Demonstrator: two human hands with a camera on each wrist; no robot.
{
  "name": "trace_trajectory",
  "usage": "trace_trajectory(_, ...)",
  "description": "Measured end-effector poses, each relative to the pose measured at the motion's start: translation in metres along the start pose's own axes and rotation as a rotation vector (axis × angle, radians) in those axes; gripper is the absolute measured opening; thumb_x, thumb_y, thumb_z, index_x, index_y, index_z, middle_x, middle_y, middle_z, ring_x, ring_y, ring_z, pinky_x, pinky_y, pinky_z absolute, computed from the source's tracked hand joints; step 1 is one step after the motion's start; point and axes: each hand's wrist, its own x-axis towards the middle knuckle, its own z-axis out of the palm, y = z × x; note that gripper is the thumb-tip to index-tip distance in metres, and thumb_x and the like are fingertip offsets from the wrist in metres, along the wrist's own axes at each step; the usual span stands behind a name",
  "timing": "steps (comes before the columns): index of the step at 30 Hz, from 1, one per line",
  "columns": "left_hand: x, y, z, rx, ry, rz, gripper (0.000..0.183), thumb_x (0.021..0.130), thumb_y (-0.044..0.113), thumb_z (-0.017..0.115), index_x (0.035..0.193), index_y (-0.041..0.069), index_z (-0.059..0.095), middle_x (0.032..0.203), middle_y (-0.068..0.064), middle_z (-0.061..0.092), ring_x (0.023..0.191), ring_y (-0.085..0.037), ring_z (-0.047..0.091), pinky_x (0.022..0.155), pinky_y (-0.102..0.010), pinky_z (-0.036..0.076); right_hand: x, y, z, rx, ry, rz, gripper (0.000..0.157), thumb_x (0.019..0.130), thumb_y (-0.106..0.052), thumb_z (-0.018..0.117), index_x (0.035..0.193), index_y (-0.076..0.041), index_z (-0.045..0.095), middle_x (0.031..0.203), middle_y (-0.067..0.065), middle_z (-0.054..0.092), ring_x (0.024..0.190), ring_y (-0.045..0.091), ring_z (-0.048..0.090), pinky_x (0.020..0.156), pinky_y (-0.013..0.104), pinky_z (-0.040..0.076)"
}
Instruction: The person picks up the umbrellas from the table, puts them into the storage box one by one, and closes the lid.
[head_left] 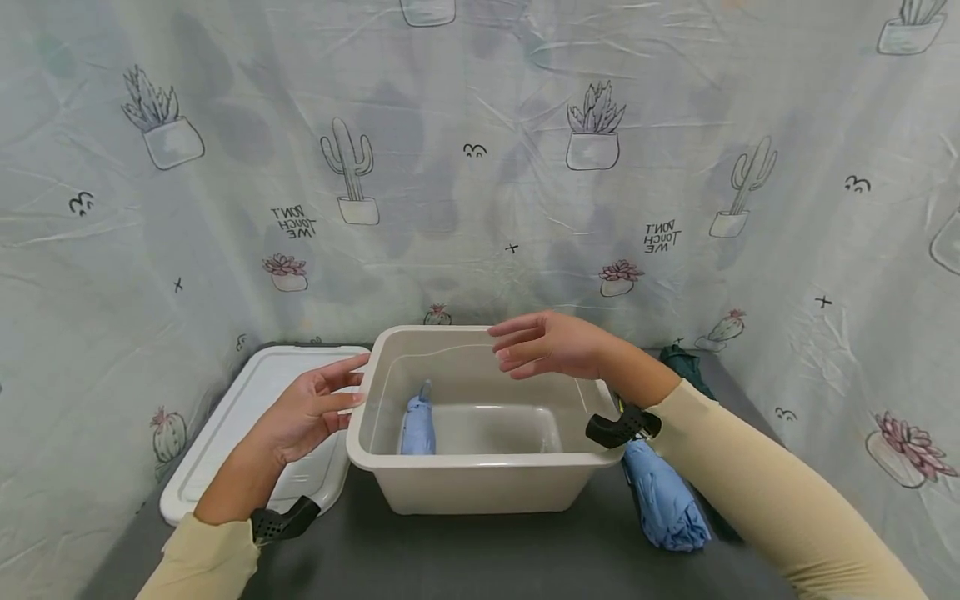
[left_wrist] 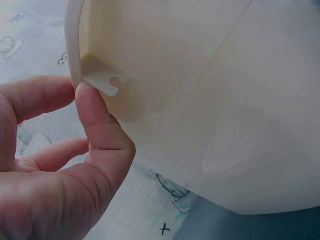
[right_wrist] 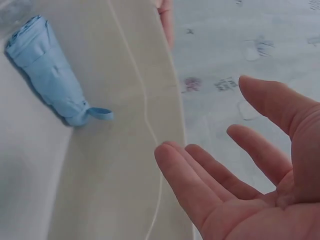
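Observation:
A beige plastic storage bin (head_left: 480, 487) stands upright in the middle of the table. Inside it, against the left end, lies a light blue folded umbrella (head_left: 418, 425) with a wrist loop, seen larger in the right wrist view. My left hand (head_left: 318, 408) pinches the bin's left rim between thumb and fingertips; the left wrist view shows the thumb under the rim's lip (left_wrist: 73, 40), beside a small notched tab (left_wrist: 107, 82). My right hand (head_left: 551, 343) hovers over the bin's back right part, fingers spread and holding nothing.
A white lid (head_left: 288, 367) lies flat to the bin's left. Along the right side lie a blue folded umbrella (head_left: 667, 504) and a dark green fabric bundle (head_left: 686, 367), partly behind my right arm. A cactus-print curtain (head_left: 480, 192) hangs behind the dark table (head_left: 450, 558).

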Motion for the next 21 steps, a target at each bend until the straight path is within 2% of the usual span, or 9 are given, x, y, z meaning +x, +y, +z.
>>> trace_trajectory(4,-0.001,0.0,0.0,-0.03,-0.003,0.002,0.071,0.099,-0.002,0.061,0.161,0.002,0.026,0.122,-0.005,0.064,0.103,-0.018,0.074,0.087,-0.037,0.062,-0.012,0.004,-0.006,0.03,0.059,-0.053,0.056,0.1,-0.005,0.064,0.152,-0.005,0.047,0.157,0.026,0.044,0.133,0.037,0.059,0.106,0.046,0.053)
trace_trajectory(10,-0.003,0.0,0.001,-0.056,-0.031,0.024,0.074,0.099,-0.004,0.06,0.162,-0.001,0.02,0.124,-0.006,0.063,0.105,-0.017,0.073,0.087,-0.035,0.062,-0.029,0.012,-0.013,0.093,0.134,-0.148,0.056,0.101,-0.004,0.062,0.153,-0.002,0.044,0.155,0.027,0.046,0.125,0.025,0.066,0.105,0.041,0.054)
trace_trajectory(17,-0.002,0.0,0.001,-0.079,-0.048,0.037,0.074,0.099,-0.006,0.058,0.162,-0.002,0.019,0.126,-0.005,0.063,0.107,-0.017,0.072,0.087,-0.034,0.062,-0.048,0.025,-0.018,0.125,0.216,-0.235,0.057,0.102,-0.011,0.063,0.154,-0.002,0.043,0.154,0.026,0.047,0.12,0.02,0.069,0.101,0.036,0.056)
trace_trajectory(21,-0.003,-0.002,0.0,-0.087,-0.052,0.044,0.072,0.099,-0.006,0.058,0.161,-0.001,0.023,0.125,-0.005,0.064,0.107,-0.018,0.072,0.087,-0.034,0.062,-0.059,0.037,-0.018,0.124,0.239,-0.276,0.053,0.103,-0.012,0.062,0.152,-0.004,0.046,0.148,0.017,0.055,0.12,0.017,0.069,0.101,0.035,0.056)
